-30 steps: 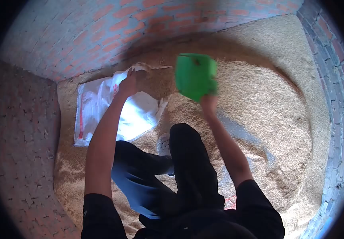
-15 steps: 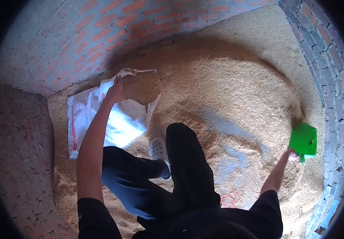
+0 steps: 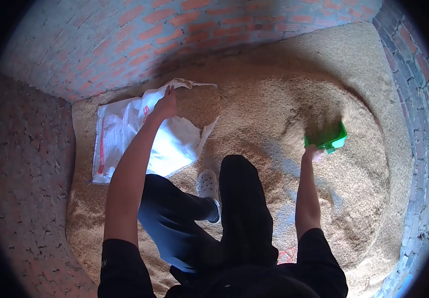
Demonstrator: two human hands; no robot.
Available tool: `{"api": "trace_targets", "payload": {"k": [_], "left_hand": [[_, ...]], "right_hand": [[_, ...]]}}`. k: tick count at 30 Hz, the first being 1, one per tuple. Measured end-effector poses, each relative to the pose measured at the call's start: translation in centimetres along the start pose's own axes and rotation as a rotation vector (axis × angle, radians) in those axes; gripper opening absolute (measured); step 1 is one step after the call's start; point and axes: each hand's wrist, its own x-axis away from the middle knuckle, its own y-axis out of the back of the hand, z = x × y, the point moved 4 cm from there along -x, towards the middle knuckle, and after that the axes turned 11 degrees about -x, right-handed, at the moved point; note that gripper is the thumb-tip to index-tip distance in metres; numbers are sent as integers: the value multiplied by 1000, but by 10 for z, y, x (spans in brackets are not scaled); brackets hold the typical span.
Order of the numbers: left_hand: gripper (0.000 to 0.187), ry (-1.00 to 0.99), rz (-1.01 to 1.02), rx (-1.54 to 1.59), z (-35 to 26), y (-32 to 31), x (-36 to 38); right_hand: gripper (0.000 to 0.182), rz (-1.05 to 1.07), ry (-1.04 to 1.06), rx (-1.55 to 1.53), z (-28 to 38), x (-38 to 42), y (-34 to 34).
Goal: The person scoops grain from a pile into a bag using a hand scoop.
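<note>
A white woven sack (image 3: 117, 131) with red print lies on the heap of loose tan grain (image 3: 259, 107), its mouth facing right with grain in it. My left hand (image 3: 166, 105) is closed on the upper edge of the mouth. Over on the right, my right hand (image 3: 314, 152) grips the handle of a green plastic scoop (image 3: 340, 141). The scoop is pushed into the heap, grain filling its far side, and the grain around it is blurred by motion.
Brick walls (image 3: 174, 30) enclose the grain at the back, left and right. My shoe (image 3: 207, 185) stands in the grain beside the sack. Patches of grey floor (image 3: 284, 161) show through, and a bit of red netting or cord (image 3: 287, 255) lies near my body.
My right hand has brought the scoop left and farther from me, from near the right wall into the heap. My left hand stays on the sack; the whole view has shifted slightly.
</note>
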Motion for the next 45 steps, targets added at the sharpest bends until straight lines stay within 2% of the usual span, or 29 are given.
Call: {"api": "trace_targets", "payload": {"k": [3, 7, 8, 11, 13, 17, 20, 22, 24, 27, 29, 30, 31, 33, 35, 37, 38, 39, 41, 42, 43, 45], "left_hand": [[85, 18, 13, 36, -3, 5, 4], [87, 28, 31, 116, 4, -5, -2], [89, 16, 8, 134, 5, -9, -3], [90, 17, -4, 129, 4, -9, -7], [91, 27, 8, 106, 1, -8, -7], [92, 13, -10, 109, 0, -7, -8], [93, -24, -97, 149, 4, -7, -15], [93, -52, -142, 173, 5, -7, -19], [90, -82, -151, 153, 7, -9, -23], [86, -66, -179, 94, 21, -23, -31], [86, -6, -152, 113, 6, -4, -16], [85, 57, -120, 134, 0, 3, -7], [85, 49, -119, 139, -3, 6, -4], [85, 19, -81, 117, -5, 6, -2], [85, 0, -92, 110, -3, 4, -1], [85, -18, -101, 102, -2, 3, 0], [85, -19, -102, 94, -3, 4, 1], [86, -20, -101, 85, -3, 5, 2], [88, -25, -81, 75, -3, 5, 0], [89, -16, -75, 69, -2, 5, -1], [89, -7, -70, 63, -2, 5, -2], [89, -8, -49, 62, -5, 6, -2]], "right_hand": [[47, 56, -34, -65, -21, 15, -27], [51, 224, -125, -118, 1, 62, -19], [52, 243, -119, -326, 5, 75, -19], [54, 287, -92, -467, 15, 113, -31], [55, 369, -96, -368, 37, 144, -29], [49, 634, 228, -477, 98, 207, -38], [45, 966, 356, -407, 160, 272, -29], [60, 1042, 408, -485, 204, 308, -13], [72, 871, 784, -506, 230, 324, 0], [74, 852, 807, -392, 243, 305, 3], [64, 835, 707, -423, 227, 264, 0], [59, 809, 680, -497, 213, 234, 6], [50, 828, 599, -381, 182, 198, -8], [28, 520, 543, -48, 115, 101, -8], [20, 262, 707, -203, 42, -30, 11], [25, 54, 637, -112, -39, -159, 77], [29, -111, 468, -52, -56, -194, 127], [31, -319, 493, 171, -87, -240, 162], [41, -525, 292, -53, -101, -258, 239], [37, -674, 241, -123, -76, -229, 265], [36, -799, 56, 20, -114, -250, 268], [40, -788, 6, 59, -119, -232, 259]]}}
